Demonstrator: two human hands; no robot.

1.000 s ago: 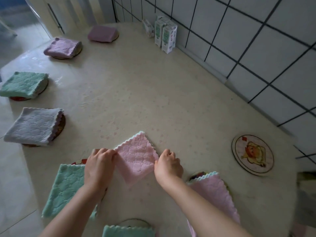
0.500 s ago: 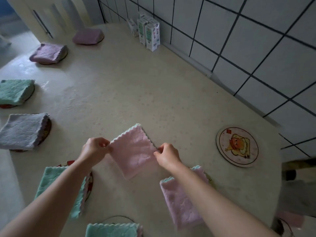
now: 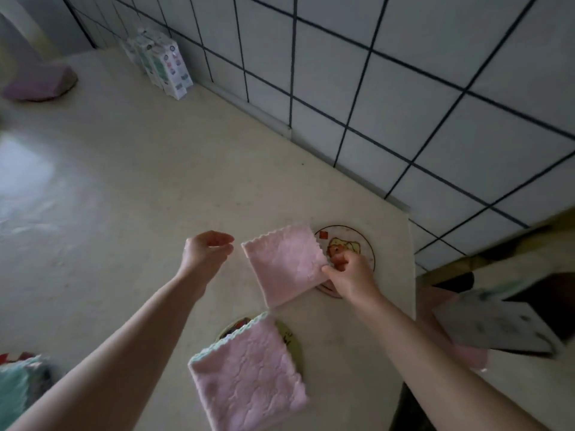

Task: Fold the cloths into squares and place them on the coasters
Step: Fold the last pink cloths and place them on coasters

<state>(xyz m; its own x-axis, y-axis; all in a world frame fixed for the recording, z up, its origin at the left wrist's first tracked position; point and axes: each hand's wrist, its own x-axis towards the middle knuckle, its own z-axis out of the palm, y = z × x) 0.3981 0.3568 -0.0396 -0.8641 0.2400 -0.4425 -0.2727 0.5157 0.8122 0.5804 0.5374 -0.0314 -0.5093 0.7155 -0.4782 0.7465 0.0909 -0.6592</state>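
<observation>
The right hand [image 3: 351,276] pinches the pink cloth [image 3: 284,262] at its right corner, the cloth's edge over the picture coaster [image 3: 362,241]. The left hand [image 3: 207,253] is loosely curled, holding nothing, just beside the cloth. Nearer, 1 more folded cloth [image 3: 245,368] lies on another coaster [image 3: 294,340].

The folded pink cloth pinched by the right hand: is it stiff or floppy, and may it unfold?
Probably floppy: the folded pink cloth is plush fabric. Likely light, since the right hand holds it by one pinched edge. Its layers may slip open over the coaster, as the left hand is off it.
</observation>
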